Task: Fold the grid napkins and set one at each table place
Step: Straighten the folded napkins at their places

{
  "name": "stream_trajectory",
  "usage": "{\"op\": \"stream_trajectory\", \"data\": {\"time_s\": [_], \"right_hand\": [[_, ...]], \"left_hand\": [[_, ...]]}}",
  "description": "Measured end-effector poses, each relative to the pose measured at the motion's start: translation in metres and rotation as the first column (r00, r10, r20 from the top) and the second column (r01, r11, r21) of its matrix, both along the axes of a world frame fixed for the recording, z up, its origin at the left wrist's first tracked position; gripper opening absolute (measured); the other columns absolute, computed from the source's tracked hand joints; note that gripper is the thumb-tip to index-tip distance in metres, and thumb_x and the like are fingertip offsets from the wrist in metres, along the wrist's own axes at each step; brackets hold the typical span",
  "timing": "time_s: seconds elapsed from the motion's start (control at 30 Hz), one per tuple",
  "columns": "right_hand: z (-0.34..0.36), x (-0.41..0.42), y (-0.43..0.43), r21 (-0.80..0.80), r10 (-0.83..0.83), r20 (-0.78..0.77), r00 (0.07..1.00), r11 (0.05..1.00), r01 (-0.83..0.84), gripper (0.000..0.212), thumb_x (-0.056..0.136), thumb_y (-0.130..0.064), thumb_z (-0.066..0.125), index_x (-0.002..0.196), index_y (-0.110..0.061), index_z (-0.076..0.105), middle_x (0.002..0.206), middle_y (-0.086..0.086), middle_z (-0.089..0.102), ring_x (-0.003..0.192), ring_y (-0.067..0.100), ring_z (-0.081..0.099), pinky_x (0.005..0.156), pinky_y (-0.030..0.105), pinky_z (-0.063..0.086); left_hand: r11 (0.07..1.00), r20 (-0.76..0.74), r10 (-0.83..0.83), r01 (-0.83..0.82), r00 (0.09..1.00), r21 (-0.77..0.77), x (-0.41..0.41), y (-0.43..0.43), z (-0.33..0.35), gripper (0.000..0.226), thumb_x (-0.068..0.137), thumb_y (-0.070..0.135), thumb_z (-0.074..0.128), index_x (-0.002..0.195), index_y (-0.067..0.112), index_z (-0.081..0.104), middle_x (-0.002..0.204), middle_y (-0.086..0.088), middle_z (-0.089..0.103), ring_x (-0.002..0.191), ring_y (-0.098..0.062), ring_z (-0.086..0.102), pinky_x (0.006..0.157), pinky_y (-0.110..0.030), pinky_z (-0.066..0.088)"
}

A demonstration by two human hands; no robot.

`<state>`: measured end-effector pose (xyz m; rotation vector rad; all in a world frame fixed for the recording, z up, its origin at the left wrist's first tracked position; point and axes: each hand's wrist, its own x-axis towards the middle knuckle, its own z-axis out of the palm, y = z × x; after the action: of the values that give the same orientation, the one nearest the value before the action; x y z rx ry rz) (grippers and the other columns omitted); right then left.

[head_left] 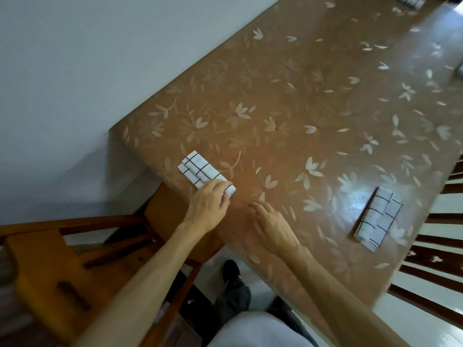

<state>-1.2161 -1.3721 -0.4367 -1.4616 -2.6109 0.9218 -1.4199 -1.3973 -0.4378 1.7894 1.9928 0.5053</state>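
Pressing our left hand (208, 204) on the napkin (200, 171), fingers curled over its end, we squared it at the worktop (288, 108) edge. Our right hand (273, 224) hovered open, empty.

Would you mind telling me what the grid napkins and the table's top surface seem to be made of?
Grid napkins: probably soft cloth, matte white with black lines, lying in limp folded layers. Table: brown leaf-printed surface, glossy, judging by the window glare; likely a vinyl cover or lacquer, unclear which.

A folded white napkin with black grid lines (200, 172) lies flat near the table's left edge. A second folded grid napkin (378, 217) lies flat near the right edge, well apart. A third (408, 0) shows blurred at the far end.
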Motion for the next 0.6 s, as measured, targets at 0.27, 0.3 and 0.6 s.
{"op": "stream_trajectory", "data": {"time_s": [0.27,0.3,0.6], "right_hand": [[0.026,0.121,-0.004,-0.008,-0.175,0.061,0.983,0.984,0.175,0.032,0.095,-0.013,0.050,0.124,-0.016,0.064,0.114,0.000,0.070,0.101,0.016,0.068,0.084,0.032,0.057],[0.027,0.140,-0.003,-0.007,-0.197,0.068,0.978,0.980,0.198,0.031,0.094,-0.013,0.052,0.122,-0.016,0.065,0.111,-0.001,0.071,0.098,0.015,0.069,0.082,0.032,0.057],[0.026,0.281,0.036,-0.026,-0.375,0.120,0.919,0.925,0.380,0.029,0.097,-0.019,0.050,0.120,-0.021,0.066,0.111,-0.002,0.070,0.100,0.018,0.067,0.082,0.034,0.055]], "left_hand": [[0.928,0.098,-0.048,0.080,0.994,-0.363,0.099,0.001,0.015,0.020,0.099,0.024,0.057,0.112,0.023,0.072,0.110,0.001,0.072,0.099,-0.017,0.067,0.083,-0.032,0.058],[0.919,0.109,-0.059,0.097,0.992,-0.381,0.114,0.004,0.017,0.020,0.099,0.024,0.057,0.112,0.023,0.072,0.109,0.002,0.073,0.098,-0.017,0.068,0.082,-0.033,0.058],[0.919,0.190,-0.065,0.133,0.980,-0.371,0.271,0.038,0.018,0.019,0.096,0.022,0.054,0.106,0.023,0.071,0.102,0.000,0.072,0.095,-0.020,0.069,0.081,-0.039,0.058]]}}
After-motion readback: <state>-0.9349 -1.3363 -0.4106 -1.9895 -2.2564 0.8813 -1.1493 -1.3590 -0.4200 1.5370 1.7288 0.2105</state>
